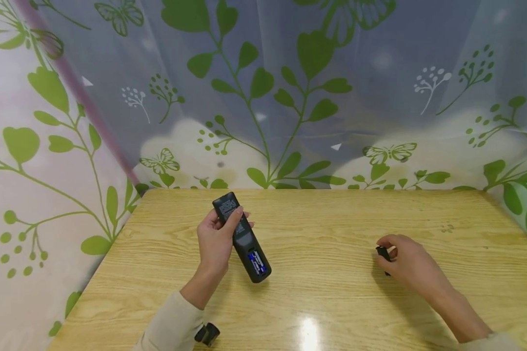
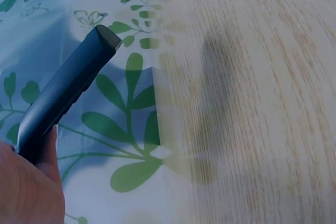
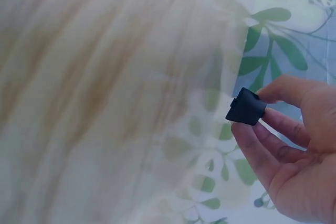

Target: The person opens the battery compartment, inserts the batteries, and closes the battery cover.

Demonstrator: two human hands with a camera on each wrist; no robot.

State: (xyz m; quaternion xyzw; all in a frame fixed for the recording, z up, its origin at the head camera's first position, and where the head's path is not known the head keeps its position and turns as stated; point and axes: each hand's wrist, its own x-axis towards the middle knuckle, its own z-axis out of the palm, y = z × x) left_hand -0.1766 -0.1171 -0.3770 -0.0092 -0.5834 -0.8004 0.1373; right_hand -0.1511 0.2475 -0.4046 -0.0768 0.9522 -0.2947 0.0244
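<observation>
Much cloth point(image 1: 263, 24): hangs behind the table point(image 1: 312, 219) and along its left and right sides, printed with green leaves, butterflies and sprigs; blue-grey behind, paler at the left.
Table: light wood grain, far edge up against the cloth, a bright glare spot point(image 1: 309, 334) near the front middle.
Left sleeve point(image 1: 171, 321): pale beige, at the lower left; the right sleeve point(image 1: 487, 343) barely shows at the lower right.
Right hand point(image 1: 408, 263): over the table's right part, thumb and fingertips pinching the cover point(image 1: 383, 253).
Left hand point(image 1: 217, 239): gripping the remote point(image 1: 244, 239), thumb across its back, fingertips showing past the far edge.
Remote: black, above the table left of centre, slanted, upper end toward the far left, printed back facing the head camera.
Black piece point(image 1: 208, 335): just beside the left cuff, partly hidden; cannot tell what it is.
Cover: small, black, well apart from the remote; the right wrist view shows a tab on one edge.
Batteries point(image 1: 257, 262): blue and silver, uncovered in the remote's lower end.
</observation>
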